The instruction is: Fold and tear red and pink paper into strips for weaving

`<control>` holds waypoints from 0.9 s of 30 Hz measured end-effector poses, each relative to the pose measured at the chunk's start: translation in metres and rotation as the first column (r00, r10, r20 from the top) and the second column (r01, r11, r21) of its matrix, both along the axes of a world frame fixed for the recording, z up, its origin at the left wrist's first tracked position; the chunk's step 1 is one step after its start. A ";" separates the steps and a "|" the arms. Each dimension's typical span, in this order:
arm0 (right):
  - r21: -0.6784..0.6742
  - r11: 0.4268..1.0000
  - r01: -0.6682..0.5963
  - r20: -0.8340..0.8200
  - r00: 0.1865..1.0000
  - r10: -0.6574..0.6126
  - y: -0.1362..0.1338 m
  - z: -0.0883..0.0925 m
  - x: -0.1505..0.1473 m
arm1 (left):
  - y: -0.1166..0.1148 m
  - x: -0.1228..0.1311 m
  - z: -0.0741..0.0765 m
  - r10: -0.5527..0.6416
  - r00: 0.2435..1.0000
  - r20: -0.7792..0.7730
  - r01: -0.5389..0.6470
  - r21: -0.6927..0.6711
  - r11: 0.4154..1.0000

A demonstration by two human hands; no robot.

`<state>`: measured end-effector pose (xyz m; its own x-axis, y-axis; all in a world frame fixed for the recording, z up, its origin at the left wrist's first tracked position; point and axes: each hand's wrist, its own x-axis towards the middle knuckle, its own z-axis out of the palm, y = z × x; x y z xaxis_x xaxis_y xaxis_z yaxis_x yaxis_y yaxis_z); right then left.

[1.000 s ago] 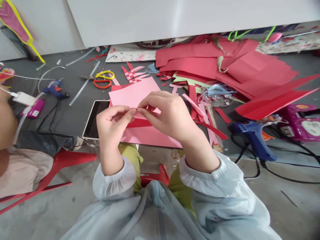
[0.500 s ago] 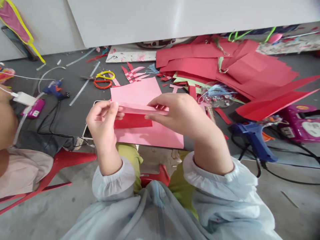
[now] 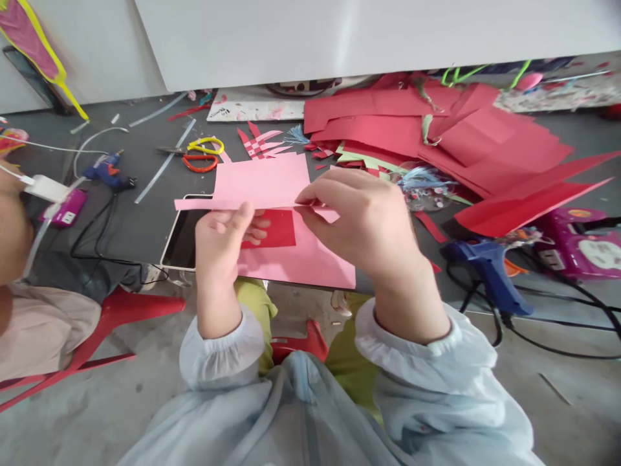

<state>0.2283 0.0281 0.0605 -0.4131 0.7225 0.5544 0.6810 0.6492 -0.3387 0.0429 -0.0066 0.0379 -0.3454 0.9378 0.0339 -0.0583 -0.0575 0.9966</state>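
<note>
A narrow pink paper strip (image 3: 198,204) stretches between my two hands, held just above the table. My left hand (image 3: 220,239) pinches it near the middle, thumb on top and the other fingers partly hidden. At the strip's right part, my right hand (image 3: 366,217) grips it between thumb and fingers. Beneath lie a red paper piece (image 3: 276,230) and a large pink sheet (image 3: 315,262). Just beyond the strip is another pink sheet (image 3: 262,178). A phone (image 3: 180,239) with a pale frame lies left of my left hand, partly under the strip.
Scissors (image 3: 201,155) and woven red-and-pink strips (image 3: 259,141) lie beyond the sheets. Red paper (image 3: 495,139) is piled at the back right. A blue glue gun (image 3: 492,272) with cables sits at right, another glue gun (image 3: 104,171) at left. A person's arm (image 3: 12,226) shows at the left edge.
My left hand has slid right along the strip, so its left end now sticks out past the hand. My right hand has shifted slightly and pinches more tightly.
</note>
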 end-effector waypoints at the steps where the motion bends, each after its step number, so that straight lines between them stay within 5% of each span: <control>1: 0.037 0.999 0.000 0.014 1.000 0.000 -0.001 -0.002 -0.003 | -0.001 0.002 0.000 -0.037 0.999 -0.007 0.037 -0.012 0.999; 6: 0.135 0.990 -0.051 0.094 0.995 0.038 -0.003 -0.007 -0.013 | -0.004 0.006 0.000 -0.062 0.998 0.000 0.062 0.004 0.998; 15: -0.116 0.964 -0.239 -0.152 0.964 0.220 0.001 -0.001 -0.004 | -0.003 -0.004 -0.003 -0.055 0.987 -0.153 0.076 0.136 0.988; 27: -0.074 0.952 -0.296 -0.203 0.939 0.276 -0.001 -0.001 -0.003 | -0.008 0.003 0.002 -0.094 0.971 -0.218 0.130 0.159 0.979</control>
<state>0.2250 0.0276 0.0596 -0.5057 0.6458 0.5720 0.3890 0.7625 -0.5169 0.0456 -0.0149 0.0397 -0.2066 0.9440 0.2571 0.1336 -0.2331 0.9632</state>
